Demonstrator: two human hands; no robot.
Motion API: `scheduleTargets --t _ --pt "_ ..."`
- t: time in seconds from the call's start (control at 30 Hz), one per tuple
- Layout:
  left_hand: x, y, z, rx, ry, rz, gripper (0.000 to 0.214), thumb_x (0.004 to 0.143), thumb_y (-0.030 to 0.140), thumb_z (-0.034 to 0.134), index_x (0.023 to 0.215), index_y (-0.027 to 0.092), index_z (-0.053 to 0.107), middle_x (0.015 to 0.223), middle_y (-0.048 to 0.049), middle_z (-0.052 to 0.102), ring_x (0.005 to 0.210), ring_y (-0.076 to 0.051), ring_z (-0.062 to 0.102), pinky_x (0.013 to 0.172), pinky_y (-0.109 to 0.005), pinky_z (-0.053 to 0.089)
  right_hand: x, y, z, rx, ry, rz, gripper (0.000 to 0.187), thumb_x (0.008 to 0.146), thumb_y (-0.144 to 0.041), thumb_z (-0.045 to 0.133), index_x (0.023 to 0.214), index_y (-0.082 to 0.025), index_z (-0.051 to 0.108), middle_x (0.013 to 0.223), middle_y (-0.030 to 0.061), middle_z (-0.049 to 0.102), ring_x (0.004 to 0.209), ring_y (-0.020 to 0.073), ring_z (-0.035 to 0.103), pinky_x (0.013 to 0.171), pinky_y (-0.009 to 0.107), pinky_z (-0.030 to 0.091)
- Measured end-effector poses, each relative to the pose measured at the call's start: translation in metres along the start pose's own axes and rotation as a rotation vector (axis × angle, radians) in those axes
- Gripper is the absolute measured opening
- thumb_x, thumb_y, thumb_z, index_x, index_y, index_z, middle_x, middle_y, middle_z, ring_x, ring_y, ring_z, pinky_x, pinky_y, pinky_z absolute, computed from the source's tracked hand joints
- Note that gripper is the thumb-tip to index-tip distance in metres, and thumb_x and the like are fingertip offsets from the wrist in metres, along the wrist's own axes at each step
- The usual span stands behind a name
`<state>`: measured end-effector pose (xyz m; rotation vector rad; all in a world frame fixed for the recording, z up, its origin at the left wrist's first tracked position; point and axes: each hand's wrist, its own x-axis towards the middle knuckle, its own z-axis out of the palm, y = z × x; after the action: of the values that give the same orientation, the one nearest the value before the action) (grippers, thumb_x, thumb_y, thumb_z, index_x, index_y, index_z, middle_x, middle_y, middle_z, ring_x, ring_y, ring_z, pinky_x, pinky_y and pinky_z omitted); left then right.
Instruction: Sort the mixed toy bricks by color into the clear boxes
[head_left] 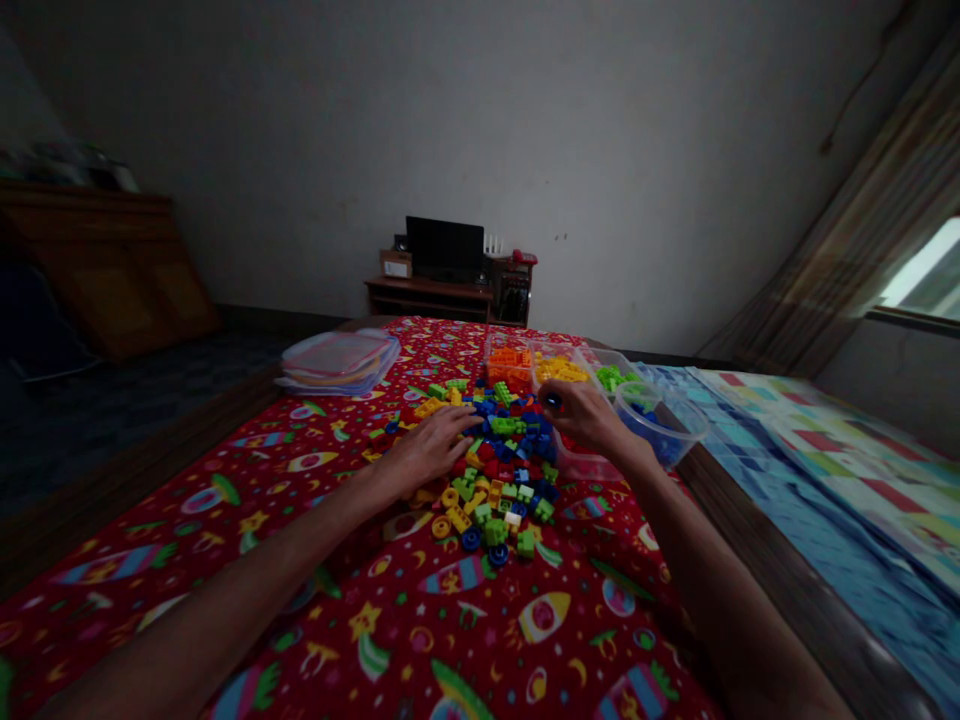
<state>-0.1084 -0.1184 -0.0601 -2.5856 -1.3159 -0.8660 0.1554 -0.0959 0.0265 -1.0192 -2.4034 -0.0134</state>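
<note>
- When we look down, we see a big pile of toy bricks [495, 470] in the middle of a red bed cover [187, 480], right between our two hands.
- Our left hand [427, 450] lies on the edge of the pile, and its fingers are spread apart on the bricks.
- Our right hand [589, 420] is at the far side of the pile, and its fingers are curled together, pinching a small dark blue brick [553, 402].
- Just past the pile sit a clear tub of orange bricks [508, 362], a clear tub of yellow bricks [559, 368] and a clear tub of green bricks [611, 378].
- A round clear bowl of blue bricks [660, 425] sits just beside our right hand.
- A stack of plastic lids [339, 362] lies on the cover, off to the left.
</note>
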Motion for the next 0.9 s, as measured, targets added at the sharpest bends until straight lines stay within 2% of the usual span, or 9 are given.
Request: scheduleTargets --t 0.13,0.27,0.43,0.5,0.6,0.7,0.77,0.83,0.9 --pt "0.003 0.004 0.0 -0.006 -0.055 0.044 0.029 0.092 0.024 0.042 0.112 0.019 0.063 0.119 -0.0095 0.062 0.115 -0.022 0.054 0.102 -0.04 0.043 0.001 0.023 -0.023 -0.071 0.143 0.118 0.02 0.081 -0.017 0.048 0.088 -0.017 0.067 0.075 0.0045 0.066 0.064 0.0123 0.053 0.061 0.023 0.033" --pt "0.007 0.012 -0.007 0.004 -0.084 0.053 0.026 0.091 0.022 0.042 0.092 0.017 0.068 0.112 -0.0108 0.06 0.105 -0.022 0.057 0.094 -0.036 0.047 -0.012 0.059 -0.043 -0.277 0.282 0.34 0.025 0.083 -0.025 0.048 0.092 -0.018 0.07 0.082 0.008 0.069 0.072 0.0175 0.059 0.066 0.027 0.038" --pt "0.007 0.011 -0.012 -0.003 -0.091 0.033 0.024 0.09 0.023 0.044 0.084 0.016 0.066 0.095 -0.0083 0.058 0.093 -0.019 0.057 0.086 -0.031 0.047 -0.031 0.101 -0.049 -0.442 0.173 0.581 0.027 0.08 -0.028 0.053 0.098 -0.016 0.071 0.087 0.0122 0.07 0.08 0.0234 0.062 0.069 0.031 0.043" --pt "0.007 0.008 -0.016 -0.017 -0.104 0.032 0.025 0.091 0.024 0.043 0.085 0.016 0.066 0.093 -0.008 0.059 0.09 -0.018 0.057 0.085 -0.03 0.047 -0.03 0.101 -0.046 -0.441 0.214 0.522 0.029 0.081 -0.027 0.053 0.102 -0.015 0.069 0.088 0.0128 0.07 0.081 0.0236 0.062 0.071 0.033 0.044" --pt "0.01 0.007 -0.03 -0.023 -0.169 0.001 0.024 0.09 0.024 0.044 0.086 0.016 0.067 0.089 -0.0066 0.063 0.086 -0.018 0.059 0.081 -0.029 0.046 -0.017 0.075 -0.031 -0.348 0.295 0.296 0.028 0.085 -0.023 0.047 0.102 -0.015 0.068 0.086 0.0114 0.07 0.077 0.0202 0.062 0.071 0.031 0.044" --pt "0.014 0.01 -0.045 -0.016 -0.229 -0.046 0.023 0.089 0.025 0.046 0.085 0.017 0.067 0.087 -0.0052 0.066 0.083 -0.017 0.06 0.078 -0.027 0.046 -0.002 0.034 0.002 -0.194 0.177 0.078 0.028 0.087 -0.016 0.041 0.097 -0.016 0.068 0.082 0.0094 0.07 0.072 0.0172 0.061 0.067 0.028 0.045" --pt "0.015 0.013 -0.047 -0.01 -0.236 -0.046 0.022 0.089 0.024 0.047 0.086 0.017 0.068 0.088 -0.0049 0.068 0.083 -0.017 0.061 0.078 -0.027 0.047 0.003 0.011 0.032 -0.133 0.093 -0.089 0.03 0.085 -0.013 0.043 0.105 -0.017 0.065 0.095 0.0096 0.069 0.082 0.0173 0.061 0.074 0.029 0.046" --pt "0.014 0.016 -0.04 -0.01 -0.214 -0.013 0.021 0.087 0.021 0.047 0.09 0.018 0.068 0.091 -0.0054 0.069 0.087 -0.017 0.062 0.081 -0.028 0.048 0.004 -0.004 0.059 -0.124 0.021 -0.202 0.04 0.083 -0.009 0.045 0.12 -0.014 0.058 0.115 0.0147 0.063 0.098 0.0196 0.058 0.084 0.032 0.046" --pt "0.012 0.019 -0.029 0.008 -0.179 0.039 0.022 0.086 0.018 0.048 0.096 0.017 0.068 0.101 -0.0068 0.069 0.096 -0.019 0.061 0.088 -0.03 0.047 0.002 -0.012 0.077 -0.15 -0.079 -0.216 0.049 0.08 -0.003 0.044 0.128 -0.009 0.052 0.122 0.0197 0.058 0.107 0.0219 0.055 0.089 0.034 0.043"
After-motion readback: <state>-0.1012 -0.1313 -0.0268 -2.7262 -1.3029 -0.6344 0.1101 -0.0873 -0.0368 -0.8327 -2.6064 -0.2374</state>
